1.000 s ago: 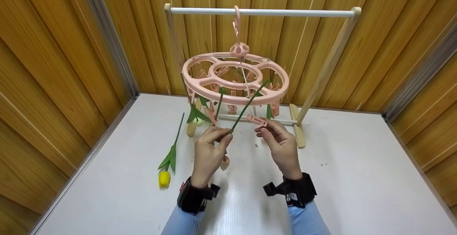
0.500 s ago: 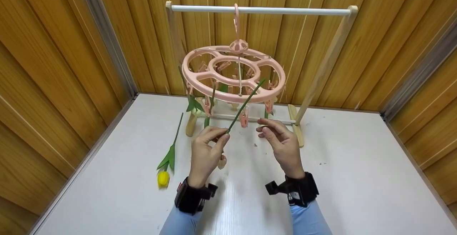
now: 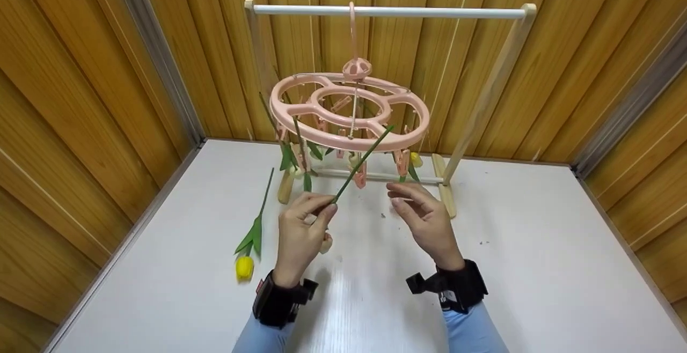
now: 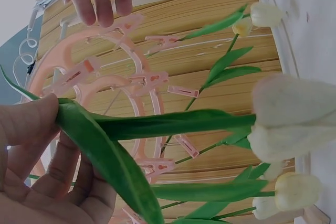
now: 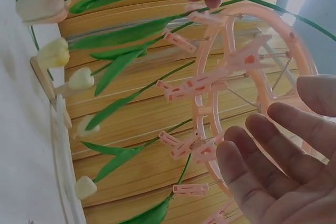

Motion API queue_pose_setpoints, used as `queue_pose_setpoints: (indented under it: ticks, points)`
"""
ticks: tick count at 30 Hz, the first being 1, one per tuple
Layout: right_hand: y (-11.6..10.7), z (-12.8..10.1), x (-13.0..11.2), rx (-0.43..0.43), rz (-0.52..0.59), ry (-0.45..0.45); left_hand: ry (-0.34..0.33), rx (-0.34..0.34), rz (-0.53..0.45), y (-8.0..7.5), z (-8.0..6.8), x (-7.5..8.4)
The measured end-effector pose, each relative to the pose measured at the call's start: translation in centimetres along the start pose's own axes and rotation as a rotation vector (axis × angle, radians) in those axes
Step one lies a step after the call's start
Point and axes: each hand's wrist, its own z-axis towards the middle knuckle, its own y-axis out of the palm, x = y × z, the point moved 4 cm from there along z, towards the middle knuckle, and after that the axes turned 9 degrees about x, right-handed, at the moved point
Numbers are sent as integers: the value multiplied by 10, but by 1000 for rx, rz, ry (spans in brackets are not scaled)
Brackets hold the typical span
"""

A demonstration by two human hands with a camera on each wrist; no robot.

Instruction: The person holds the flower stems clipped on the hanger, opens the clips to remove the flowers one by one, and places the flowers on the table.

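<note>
My left hand [image 3: 316, 212] pinches the green stem [image 3: 363, 159] of a pale tulip; its bloom [image 3: 326, 244] hangs below the hand. The stem slants up to the rim of a pink round clip hanger [image 3: 279, 109]. My right hand [image 3: 403, 196] hovers open and empty just below the hanger's front clips [image 3: 360, 175]. In the left wrist view the stem [image 4: 173, 124] and white bloom [image 4: 294, 114] cross in front of the hanger [image 4: 142, 82]. In the right wrist view the right hand's relaxed fingers [image 5: 273, 150] are spread beside the hanger [image 5: 210, 87].
The hanger hooks on a white rod [image 3: 429, 12] of a small wooden rack [image 3: 485, 101] at the back of the white table [image 3: 536, 267]. Several tulips hang head down from its clips. A yellow tulip [image 3: 245, 267] lies on the table to the left. Wooden walls enclose the table.
My right hand has let go of the pink clip, which dropped back under the hanger. The hanger has swung and turned a little. My left hand still pinches the stem.
</note>
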Motion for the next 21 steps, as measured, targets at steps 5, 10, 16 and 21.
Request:
queue_pose_setpoints:
  ticks: [5,10,16,21]
  points:
    - [-3,-1,0,-25,-25,-39,-12,-8,-17,-5,-2,-1]
    - [-6,-3,1,-31,-69,-75,-36,-12,-46,-11,-4,-3]
    - [-10,-6,0,-32,-126,-115,0,4,-36,-17,-5,-4]
    - [-12,-10,-1,-41,-166,-156,17,6,-10,-21,-6,-3]
